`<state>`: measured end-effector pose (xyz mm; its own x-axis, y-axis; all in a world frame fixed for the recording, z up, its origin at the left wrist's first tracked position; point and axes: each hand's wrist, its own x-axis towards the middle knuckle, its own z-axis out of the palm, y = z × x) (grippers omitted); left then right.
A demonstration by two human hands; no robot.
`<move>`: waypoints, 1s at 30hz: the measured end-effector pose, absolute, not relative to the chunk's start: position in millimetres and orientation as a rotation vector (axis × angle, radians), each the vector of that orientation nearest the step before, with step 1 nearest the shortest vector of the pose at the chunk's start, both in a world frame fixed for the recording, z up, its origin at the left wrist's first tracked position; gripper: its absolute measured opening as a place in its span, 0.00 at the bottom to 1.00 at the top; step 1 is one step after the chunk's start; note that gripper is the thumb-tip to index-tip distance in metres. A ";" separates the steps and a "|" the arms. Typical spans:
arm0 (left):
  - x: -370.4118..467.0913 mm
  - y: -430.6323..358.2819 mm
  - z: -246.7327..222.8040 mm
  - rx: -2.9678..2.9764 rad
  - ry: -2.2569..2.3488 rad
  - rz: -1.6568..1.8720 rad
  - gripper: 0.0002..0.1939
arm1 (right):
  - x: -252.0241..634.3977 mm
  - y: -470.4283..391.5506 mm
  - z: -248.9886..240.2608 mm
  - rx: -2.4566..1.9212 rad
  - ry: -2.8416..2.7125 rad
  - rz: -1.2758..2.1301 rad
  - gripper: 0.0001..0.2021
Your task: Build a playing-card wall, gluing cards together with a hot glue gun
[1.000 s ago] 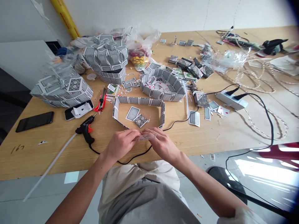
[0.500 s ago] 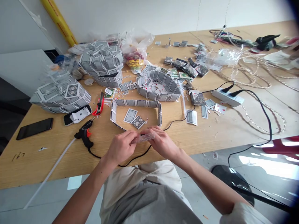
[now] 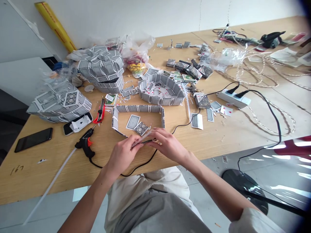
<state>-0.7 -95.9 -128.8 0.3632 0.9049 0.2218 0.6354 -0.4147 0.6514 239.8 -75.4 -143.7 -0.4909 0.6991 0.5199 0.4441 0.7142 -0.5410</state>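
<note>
A ring-shaped wall of folded cards stands on the table in front of me. My left hand is closed on the left end of a thin card strip, at the near side of the ring. The fingers of my right hand pinch the strip's right end. Part of the strip and of the near wall is hidden by my fingers. Inside the ring lie a loose card and a dark card box.
A glue gun and a red cutter lie left of the ring. Behind it stands a card-walled tray. Woven card baskets, a phone, a power strip and black cable surround the work.
The strip between my hands has turned from lying nearly level to slanting up to the right, its edge now facing me. The whole view has shifted slightly.
</note>
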 end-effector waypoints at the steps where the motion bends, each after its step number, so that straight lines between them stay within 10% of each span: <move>1: -0.7 -95.9 -128.6 2.169 1.326 0.799 0.08 | 242.8 -74.3 -143.0 -0.865 -2.185 0.435 0.09; 30: -33.1 -77.5 -132.8 2.478 1.224 0.637 0.09 | 230.8 -71.5 -139.1 -0.987 -2.453 0.267 0.11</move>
<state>-33.1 -77.5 -132.8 0.5376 0.8042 0.2535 0.6692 -0.5898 0.4520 230.8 -71.5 -139.1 -0.6248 0.6931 0.3595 0.5997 0.7208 -0.3475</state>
